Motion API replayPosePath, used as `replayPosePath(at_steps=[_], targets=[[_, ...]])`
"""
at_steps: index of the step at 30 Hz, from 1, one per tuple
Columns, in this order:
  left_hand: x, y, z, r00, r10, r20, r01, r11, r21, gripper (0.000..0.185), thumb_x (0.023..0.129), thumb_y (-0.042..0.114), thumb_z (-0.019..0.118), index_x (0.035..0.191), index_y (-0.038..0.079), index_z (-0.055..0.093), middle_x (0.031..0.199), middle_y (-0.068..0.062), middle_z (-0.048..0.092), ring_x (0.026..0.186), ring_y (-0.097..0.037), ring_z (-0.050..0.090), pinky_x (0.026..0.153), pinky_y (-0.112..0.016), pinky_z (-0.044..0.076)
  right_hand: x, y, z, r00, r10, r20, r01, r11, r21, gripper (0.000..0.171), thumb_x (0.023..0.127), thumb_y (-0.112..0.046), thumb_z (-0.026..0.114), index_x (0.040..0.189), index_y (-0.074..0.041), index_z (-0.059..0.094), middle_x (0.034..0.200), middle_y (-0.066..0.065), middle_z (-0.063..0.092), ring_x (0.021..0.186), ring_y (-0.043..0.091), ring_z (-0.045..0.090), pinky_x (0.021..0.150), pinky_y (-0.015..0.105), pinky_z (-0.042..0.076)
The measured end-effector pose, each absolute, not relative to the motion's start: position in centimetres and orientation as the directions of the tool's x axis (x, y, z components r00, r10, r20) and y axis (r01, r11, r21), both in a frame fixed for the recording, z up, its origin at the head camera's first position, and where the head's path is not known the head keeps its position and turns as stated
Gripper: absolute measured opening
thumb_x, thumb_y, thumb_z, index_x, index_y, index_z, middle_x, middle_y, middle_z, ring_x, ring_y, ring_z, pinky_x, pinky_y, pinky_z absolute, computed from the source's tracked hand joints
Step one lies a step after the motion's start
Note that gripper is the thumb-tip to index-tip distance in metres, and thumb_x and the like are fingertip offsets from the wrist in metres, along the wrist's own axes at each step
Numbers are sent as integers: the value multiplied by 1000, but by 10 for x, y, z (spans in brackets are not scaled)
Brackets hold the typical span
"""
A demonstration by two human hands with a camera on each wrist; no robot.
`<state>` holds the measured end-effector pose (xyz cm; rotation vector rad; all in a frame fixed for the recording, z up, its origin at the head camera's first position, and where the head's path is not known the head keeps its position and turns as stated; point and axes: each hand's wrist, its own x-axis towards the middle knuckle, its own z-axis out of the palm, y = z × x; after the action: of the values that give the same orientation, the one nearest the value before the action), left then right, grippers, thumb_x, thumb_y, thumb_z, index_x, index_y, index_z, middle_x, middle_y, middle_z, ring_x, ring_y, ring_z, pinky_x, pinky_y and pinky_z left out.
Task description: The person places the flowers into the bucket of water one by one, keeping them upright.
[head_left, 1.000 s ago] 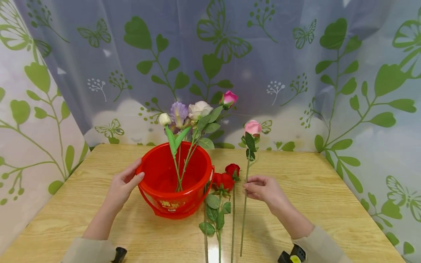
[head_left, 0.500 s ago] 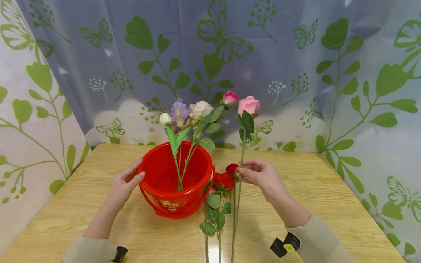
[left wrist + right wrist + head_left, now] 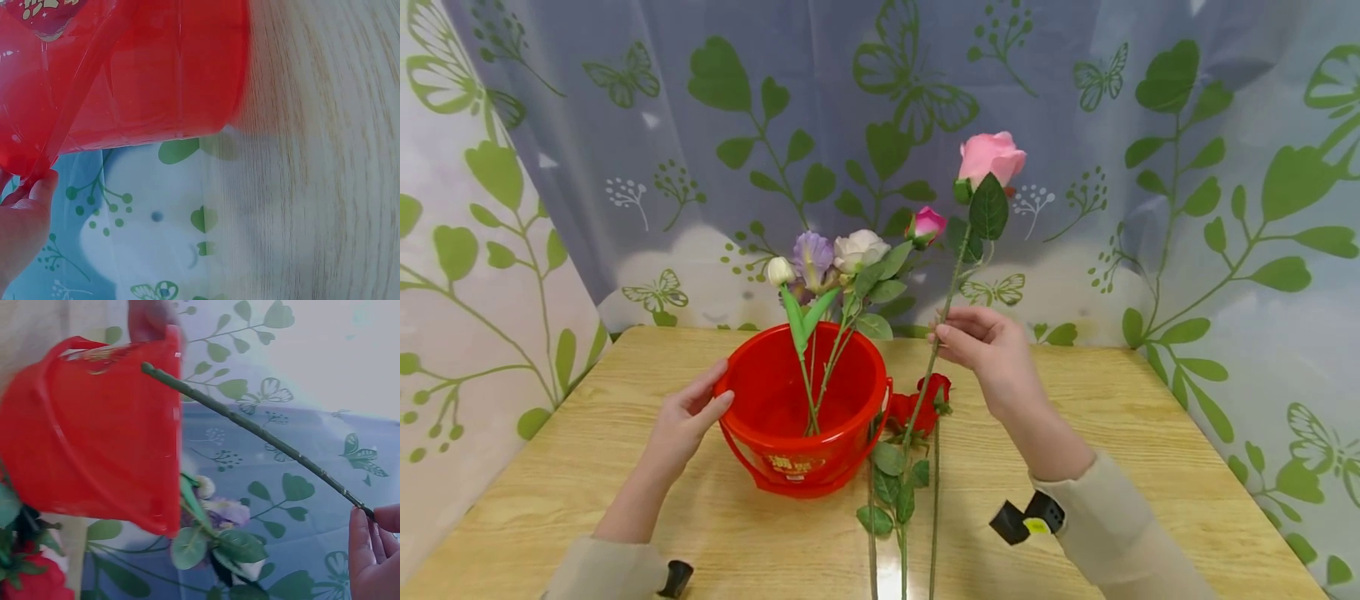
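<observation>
Spreading across the back is a pale curtain printed with green leaves and butterflies (image 3: 1150,167), and before it stands the light wooden table (image 3: 1150,417). On the table sits a round red plastic bucket (image 3: 797,417) holding a bunch of artificial flowers in purple, white and deep pink (image 3: 850,258), their stems leaning against its inner wall. The left hand (image 3: 688,421) rests against the bucket's left side, fingers straight and together on the wall just under the rim, thumb up by the rim. The right hand (image 3: 985,350) is raised over the table just right of the bucket, its fingers pinched on the green stem of a long pink artificial rose (image 3: 991,156); the rose tilts, bloom high against the curtain, stem end low beside the bucket's right wall. Two red artificial roses (image 3: 917,408) lie flat on the table just right of the bucket, touching its side, stems running towards the near edge.
</observation>
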<state>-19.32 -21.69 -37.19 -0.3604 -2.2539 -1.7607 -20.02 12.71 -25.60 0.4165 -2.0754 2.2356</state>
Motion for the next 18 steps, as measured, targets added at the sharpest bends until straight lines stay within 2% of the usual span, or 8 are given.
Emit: replayPosePath(at_steps=[5,9,13,18], targets=[[-193,-217,-373,-934,38,355,354,223,908,48,89,8,53,131,-7,35,135,-22,33,115,-7,40,82,-12,39,-202,118,-242,-944,-93,317,-304,-128,-944,26,85,0,56,109,9,53,93,8,61,81,16,61,77,34,50],[-193,-217,-373,-932,40,361,361,217,907,48,89,7,53,131,-8,35,134,-23,33,112,-1,40,82,-12,40,-205,110,-231,-925,-51,377,-363,-173,-915,25,84,1,56,108,9,53,91,8,61,81,18,61,75,32,50],[-193,-216,-373,-930,36,367,365,219,905,48,88,7,53,130,-9,35,134,-24,33,111,0,40,82,-12,40,-210,102,-224,-912,-3,409,-399,-214,-892,24,84,4,56,107,6,53,89,7,61,82,20,61,74,31,51],[-194,-216,-372,-929,29,368,365,227,903,48,88,7,53,130,-9,36,134,-23,34,113,-2,40,83,-12,39,-217,89,-225,-909,27,417,-412,-229,-882,23,84,5,56,107,6,53,88,6,60,79,16,61,72,29,51]])
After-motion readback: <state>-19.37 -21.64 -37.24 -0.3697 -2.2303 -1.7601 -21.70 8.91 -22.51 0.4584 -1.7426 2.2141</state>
